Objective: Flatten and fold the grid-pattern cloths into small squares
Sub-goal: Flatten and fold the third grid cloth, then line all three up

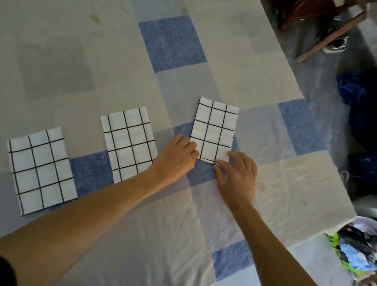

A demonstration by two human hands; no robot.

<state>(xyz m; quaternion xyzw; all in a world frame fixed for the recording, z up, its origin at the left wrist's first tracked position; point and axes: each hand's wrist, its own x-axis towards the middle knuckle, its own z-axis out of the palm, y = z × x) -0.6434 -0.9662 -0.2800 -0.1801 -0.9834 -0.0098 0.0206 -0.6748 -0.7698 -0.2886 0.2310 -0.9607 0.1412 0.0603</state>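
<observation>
Grid-pattern cloth (213, 132), near corners pinched by left hand (175, 158) and right hand (239, 175), beside two folded cloths (128, 143).

We see matt woven fabric, smooth and flat, in the left cloth (40, 169), the middle cloth (128, 143) and the right cloth (214, 129). The bedspread (75, 40) beneath them is soft matt cloth, lightly creased toward its right edge. Past its far right corner, a chair frame (319, 45) looks like reddish wood.
</observation>
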